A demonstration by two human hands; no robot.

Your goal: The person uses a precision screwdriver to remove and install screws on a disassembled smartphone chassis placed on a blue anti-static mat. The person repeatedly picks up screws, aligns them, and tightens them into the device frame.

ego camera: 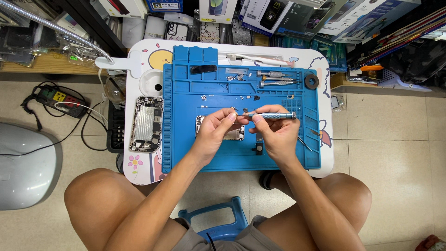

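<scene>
My right hand (278, 135) grips a slim silver-and-blue screwdriver (275, 115), held level above the blue work mat (186, 153). My left hand (214, 130) pinches at the driver's tip with thumb and forefinger; whether it holds a tiny bit or screw I cannot tell. Under both hands lies an opened phone part (234, 135), mostly hidden. A second opened phone body (147, 123) with bare metal insides rests left of the mat on the small white table (139, 167).
Several spare screwdrivers (278, 79) and a black ring (311, 82) lie at the mat's far right. A white lamp base (151, 82) stands at the far left, a power strip (60, 100) on the floor. Boxes crowd the shelf behind. My bare knees flank a blue stool (218, 218).
</scene>
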